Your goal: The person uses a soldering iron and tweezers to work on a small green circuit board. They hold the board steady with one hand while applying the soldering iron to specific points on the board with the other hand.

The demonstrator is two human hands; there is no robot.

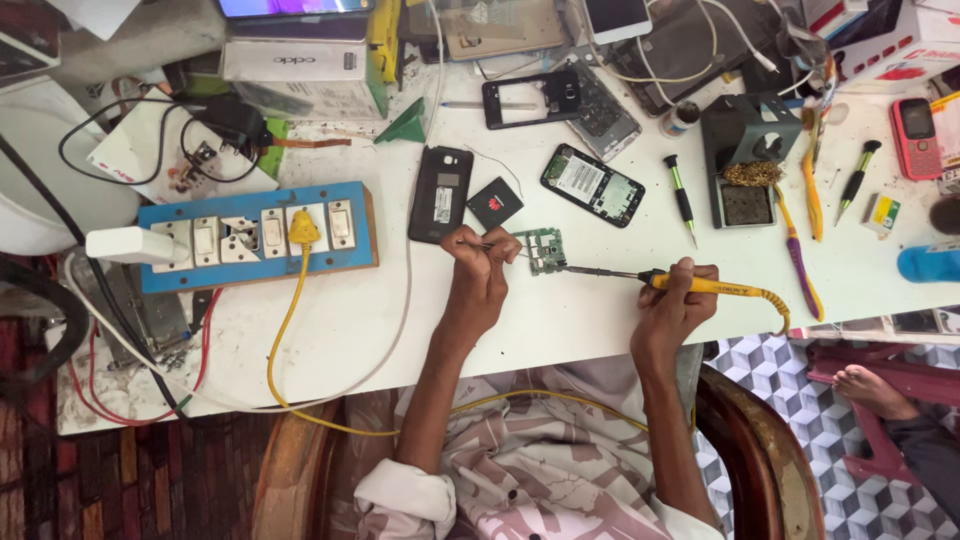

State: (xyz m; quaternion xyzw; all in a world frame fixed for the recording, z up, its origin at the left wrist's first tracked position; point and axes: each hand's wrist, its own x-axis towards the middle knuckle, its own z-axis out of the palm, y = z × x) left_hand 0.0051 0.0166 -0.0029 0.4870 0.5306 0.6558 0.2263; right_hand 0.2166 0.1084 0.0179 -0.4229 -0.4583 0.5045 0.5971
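the small green circuit board [545, 250] lies flat on the white desk [560, 320], near its front edge, between the two hands. the left hand [480, 270] sits just left of the board, its grip closed on thin metal tweezers [497, 246] whose points reach the board's left edge. the right hand [675, 300] is to the right of the board and a little apart from it, its grip closed around the yellow handle of a soldering iron [690, 285]; the iron's dark metal shaft runs left from the hand and its tip meets the board's right side. a yellow cord leaves the handle's far end and curls down over the desk edge.

count of what lies around: one circuit board, one pair of tweezers, one soldering iron in hand. just behind the left hand lie one black phone back cover [440, 193] and one small black battery [494, 203], side by side. one opened phone [592, 185] with its insides showing lies behind the board, and one empty black phone frame [530, 100] further back. two small green-handled screwdrivers: one [682, 195] right of the opened phone, one [858, 178] far right. one metal iron stand [745, 160] with a brass wool ball. one red keypad phone [914, 135] at the far right. one blue switch board [255, 235] at the left, carrying one yellow plug [303, 228] and one white adapter.
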